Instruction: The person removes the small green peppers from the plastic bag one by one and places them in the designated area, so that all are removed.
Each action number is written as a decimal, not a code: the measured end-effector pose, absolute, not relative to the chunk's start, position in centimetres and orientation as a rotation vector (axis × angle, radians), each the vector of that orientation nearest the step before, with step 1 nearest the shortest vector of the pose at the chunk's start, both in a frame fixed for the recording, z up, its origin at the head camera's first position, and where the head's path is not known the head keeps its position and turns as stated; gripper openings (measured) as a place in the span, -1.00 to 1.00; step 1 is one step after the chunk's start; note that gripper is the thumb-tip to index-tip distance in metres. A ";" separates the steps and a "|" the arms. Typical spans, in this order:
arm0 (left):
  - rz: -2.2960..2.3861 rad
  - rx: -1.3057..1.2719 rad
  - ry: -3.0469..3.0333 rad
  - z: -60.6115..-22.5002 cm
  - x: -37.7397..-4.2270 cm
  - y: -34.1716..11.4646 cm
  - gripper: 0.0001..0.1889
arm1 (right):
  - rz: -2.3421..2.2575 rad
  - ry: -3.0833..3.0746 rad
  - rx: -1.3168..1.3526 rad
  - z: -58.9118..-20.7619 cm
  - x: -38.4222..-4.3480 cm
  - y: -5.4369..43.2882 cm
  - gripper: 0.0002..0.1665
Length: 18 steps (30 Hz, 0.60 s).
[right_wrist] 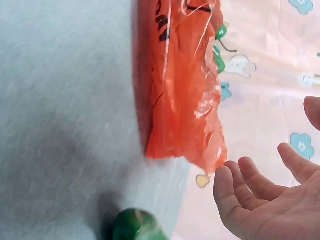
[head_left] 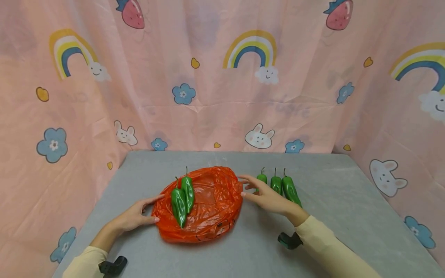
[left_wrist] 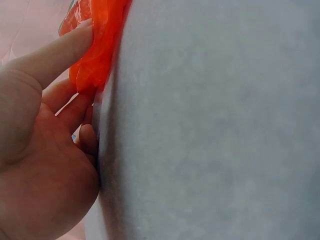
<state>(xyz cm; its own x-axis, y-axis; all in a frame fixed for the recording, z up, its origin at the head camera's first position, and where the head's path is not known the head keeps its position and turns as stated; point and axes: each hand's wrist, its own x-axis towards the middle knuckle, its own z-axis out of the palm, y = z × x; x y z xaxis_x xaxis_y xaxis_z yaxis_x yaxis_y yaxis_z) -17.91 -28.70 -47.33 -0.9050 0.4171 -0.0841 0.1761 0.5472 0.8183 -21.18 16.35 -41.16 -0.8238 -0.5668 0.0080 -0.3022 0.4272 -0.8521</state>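
Note:
An orange-red plastic bag (head_left: 205, 226) is spread on the table in a rounded shape, its rim crumpled. Two long green peppers (head_left: 179, 206) lie side by side on its left part, stems pointing away. My left hand (head_left: 133, 216) rests at the bag's left edge, thumb and forefinger apart; in the left wrist view the thumb (left_wrist: 62, 55) lies against the plastic. Across from it, my right hand (head_left: 269, 195) is at the bag's right edge, its fingers relaxed and spread. The right wrist view shows those fingertips (right_wrist: 222, 175) right at the bag's rim.
Three more green peppers (head_left: 291, 189) lie in a row on the grey table (head_left: 333, 231) at the right, partly hidden behind my right hand and forearm. A pink patterned curtain (head_left: 222, 112) hangs around the table's back and sides.

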 end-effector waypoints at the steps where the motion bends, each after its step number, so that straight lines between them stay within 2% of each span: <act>1: 1.287 0.496 2.520 -47.3 -17.9 -28.7 -0.22 | -1.354 2.392 -0.769 -41.1 -21.2 16.1 -0.33; 18: 1.275 0.523 2.529 -47.3 -18.0 -28.8 -0.23 | -1.369 2.233 -0.892 -40.0 -21.0 11.3 -0.36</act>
